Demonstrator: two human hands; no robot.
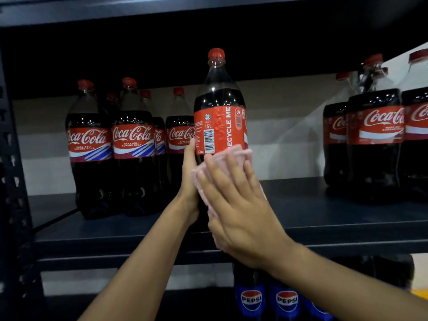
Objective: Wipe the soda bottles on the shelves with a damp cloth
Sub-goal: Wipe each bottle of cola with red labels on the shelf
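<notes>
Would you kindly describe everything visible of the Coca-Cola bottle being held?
The Coca-Cola bottle is clear plastic, upright before the dark shelf, filled with dark cola, with a red cap and a red label showing a barcode, "1.5 L" and "RECYCLE ME". The left hand grips its left side; the right hand presses a pink cloth against its lower front. Its base is hidden.
</notes>
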